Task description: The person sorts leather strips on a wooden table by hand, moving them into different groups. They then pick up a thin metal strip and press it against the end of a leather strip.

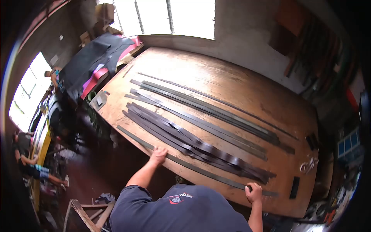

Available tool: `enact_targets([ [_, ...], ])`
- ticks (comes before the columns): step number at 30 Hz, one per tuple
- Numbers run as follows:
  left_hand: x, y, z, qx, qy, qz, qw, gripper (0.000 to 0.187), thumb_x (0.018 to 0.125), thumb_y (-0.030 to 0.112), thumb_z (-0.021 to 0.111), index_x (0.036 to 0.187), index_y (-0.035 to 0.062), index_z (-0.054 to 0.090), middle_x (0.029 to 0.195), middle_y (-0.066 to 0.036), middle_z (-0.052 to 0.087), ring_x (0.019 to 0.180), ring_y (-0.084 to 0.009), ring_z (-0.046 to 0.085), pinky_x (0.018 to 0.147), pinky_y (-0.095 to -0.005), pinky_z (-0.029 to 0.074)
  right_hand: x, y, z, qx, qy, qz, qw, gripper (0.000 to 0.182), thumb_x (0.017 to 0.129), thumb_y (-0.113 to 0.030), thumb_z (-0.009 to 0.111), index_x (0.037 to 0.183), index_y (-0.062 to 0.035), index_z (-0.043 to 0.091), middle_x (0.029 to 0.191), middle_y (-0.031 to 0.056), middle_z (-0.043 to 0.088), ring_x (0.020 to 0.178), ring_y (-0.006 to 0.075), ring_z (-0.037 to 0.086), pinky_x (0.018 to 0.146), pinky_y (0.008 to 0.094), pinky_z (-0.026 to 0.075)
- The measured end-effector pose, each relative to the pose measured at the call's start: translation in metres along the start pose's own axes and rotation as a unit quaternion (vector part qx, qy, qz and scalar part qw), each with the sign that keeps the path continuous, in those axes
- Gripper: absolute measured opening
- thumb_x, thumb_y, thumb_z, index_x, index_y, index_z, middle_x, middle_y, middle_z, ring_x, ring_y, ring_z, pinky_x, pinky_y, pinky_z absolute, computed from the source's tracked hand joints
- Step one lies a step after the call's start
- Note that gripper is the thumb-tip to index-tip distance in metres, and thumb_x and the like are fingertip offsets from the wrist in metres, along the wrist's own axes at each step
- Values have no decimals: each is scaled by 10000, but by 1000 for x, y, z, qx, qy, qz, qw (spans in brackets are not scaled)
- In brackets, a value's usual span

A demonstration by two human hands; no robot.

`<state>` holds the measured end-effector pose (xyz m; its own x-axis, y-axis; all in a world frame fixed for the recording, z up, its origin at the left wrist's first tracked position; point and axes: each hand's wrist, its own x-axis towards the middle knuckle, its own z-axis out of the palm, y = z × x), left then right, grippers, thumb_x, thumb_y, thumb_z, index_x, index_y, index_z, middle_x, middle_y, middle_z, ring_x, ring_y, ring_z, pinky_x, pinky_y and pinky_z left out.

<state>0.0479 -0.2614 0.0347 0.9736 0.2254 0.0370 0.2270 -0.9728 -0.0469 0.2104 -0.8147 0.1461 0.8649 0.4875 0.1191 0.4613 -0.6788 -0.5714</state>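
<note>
A long dark strip (205,172) lies along the near edge of the wooden table (286,112). My left hand (158,155) is on this strip left of its middle, with the fingers bent round it at the table edge. Near the strip's right end, my right hand (254,192) grips it with curled fingers. Just beyond lies a bunch of dark, wavy strips (201,145). Farther back are flatter grey strips (216,130), a stack of dark strips (208,106) and one thin strip (232,105).
Scissors (308,165) and a black block (294,188) lie at the table's right end. Dark sheets (83,58) are piled at the back left. Two other people, one by the window (29,92), are at the left. A wooden frame (87,216) stands at lower left.
</note>
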Motion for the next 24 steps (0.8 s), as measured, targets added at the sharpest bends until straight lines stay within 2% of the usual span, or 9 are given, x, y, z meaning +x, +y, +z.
enact_targets([
  [3, 19, -84, -2, -17, -31, -164, 986, 260, 832, 89, 487, 1067, 89, 599, 1064, -85, 622, 1060, -291, 582, 1060, -596, 250, 24, 13, -12, -57, 39, 22, 997, 128, 783, -189, 664, 778, -62, 647, 800, 126, 633, 832, 330, 600, 794, 411, 439],
  [5, 32, -124, -31, -26, 64, -212, 975, 273, 830, 60, 465, 1069, 83, 595, 1105, -83, 615, 1135, -279, 554, 1097, -621, 192, 41, 24, -20, -109, 67, 18, 992, 165, 801, -200, 661, 760, -44, 628, 784, 131, 615, 815, 341, 586, 794, 421, 428],
  [9, 95, -163, -127, 32, 300, -165, 939, 234, 831, 35, 472, 1033, 75, 582, 1142, -80, 593, 1242, -250, 484, 1111, -625, 170, 84, 52, -32, -158, 73, 19, 985, 186, 833, -215, 652, 777, -40, 625, 807, 136, 612, 825, 348, 578, 801, 426, 422],
  [13, 188, -199, -194, 86, 365, -143, 916, 246, 806, 3, 505, 1028, 84, 576, 1196, -72, 582, 1249, -246, 476, 1128, -593, 177, 166, 48, -35, -166, 94, 1, 982, 191, 870, -217, 626, 794, -42, 626, 818, 130, 610, 823, 350, 576, 785, 434, 425],
  [15, 241, -228, -199, 64, 317, -183, 928, 385, 842, 16, 468, 1214, 84, 539, 1365, -102, 491, 1360, -267, 365, 1148, -580, 147, 219, 43, -24, -150, 104, -33, 983, 190, 876, -217, 620, 801, -43, 625, 818, 129, 609, 822, 349, 577, 773, 437, 427],
  [17, 288, -259, -166, 154, 226, -292, 916, 578, 873, 47, 429, 1443, 106, 358, 1543, -145, 263, 1454, -307, 179, 1155, -593, 93, 271, 28, -4, -122, 114, -68, 984, 183, 884, -217, 615, 815, -48, 623, 821, 123, 608, 820, 346, 578, 736, 443, 431],
  [18, 300, -255, -164, 164, 84, -363, 913, 686, 890, 85, 409, 1532, 139, 170, 1595, -174, 63, 1478, -334, 32, 1153, -606, 48, 295, 18, 10, -122, 104, -60, 985, 178, 877, -225, 626, 826, -55, 626, 834, 123, 614, 828, 345, 583, 742, 449, 435],
  [19, 308, -245, -154, 98, 81, -391, 911, 697, 882, 106, 433, 1528, 123, 174, 1584, -204, 90, 1474, -345, 59, 1140, -628, 38, 316, 17, 29, -119, 98, -54, 987, 182, 871, -241, 633, 839, -61, 633, 851, 124, 618, 856, 341, 591, 760, 448, 439],
  [24, 267, -161, -33, -77, 163, -319, 930, 640, 867, 194, 544, 1455, 66, 326, 1545, -230, 192, 1450, -372, 148, 1127, -634, 104, 370, 25, 91, -155, -6, 16, 988, 229, 876, -275, 621, 940, -58, 651, 988, 131, 630, 987, 327, 590, 861, 443, 418],
])
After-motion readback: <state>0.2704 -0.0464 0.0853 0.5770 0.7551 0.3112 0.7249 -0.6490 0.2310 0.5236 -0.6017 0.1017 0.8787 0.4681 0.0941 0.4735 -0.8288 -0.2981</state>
